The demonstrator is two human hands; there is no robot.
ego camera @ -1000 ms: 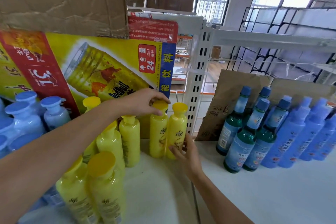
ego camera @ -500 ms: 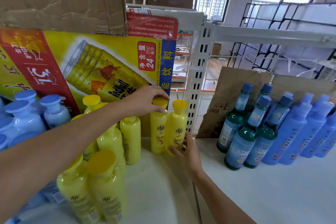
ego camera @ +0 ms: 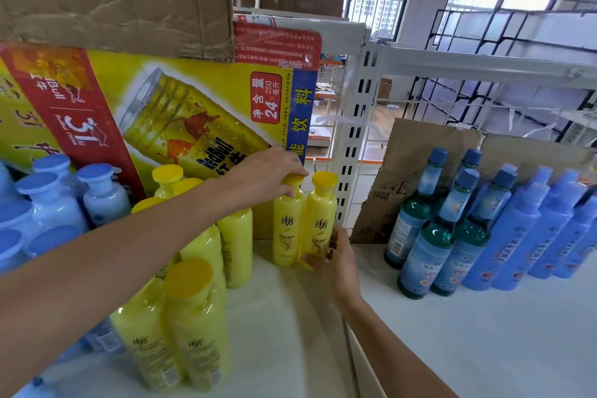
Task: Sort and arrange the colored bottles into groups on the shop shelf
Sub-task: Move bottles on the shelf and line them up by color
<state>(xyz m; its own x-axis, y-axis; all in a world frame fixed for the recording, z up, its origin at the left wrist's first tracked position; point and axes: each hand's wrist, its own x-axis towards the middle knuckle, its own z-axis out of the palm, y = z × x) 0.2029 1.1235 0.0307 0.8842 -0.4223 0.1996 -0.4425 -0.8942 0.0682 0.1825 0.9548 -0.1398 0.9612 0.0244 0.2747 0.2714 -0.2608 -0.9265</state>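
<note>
Two glossy yellow plastic bottles [ego camera: 171, 326] stand at the front edge of the white shelf [ego camera: 290, 342]. Farther back, the left hand [ego camera: 265, 176] grips the round cap of one bottle [ego camera: 288, 229]; the right hand [ego camera: 336, 257] clasps the twin [ego camera: 320, 220] at its base. Behind, a Red Bull carton [ego camera: 181, 113] reads "24×250".

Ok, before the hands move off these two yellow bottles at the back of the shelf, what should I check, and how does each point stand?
1. Left hand grips the cap of the left yellow bottle: ok.
2. Right hand holds the lower part of the right yellow bottle: ok.
3. Both bottles upright and side by side: ok.
4. Neighbouring yellow bottles grouped with them, apart from the green bottles: ok.
5. Gap to the printed box behind: cannot tell.
</note>
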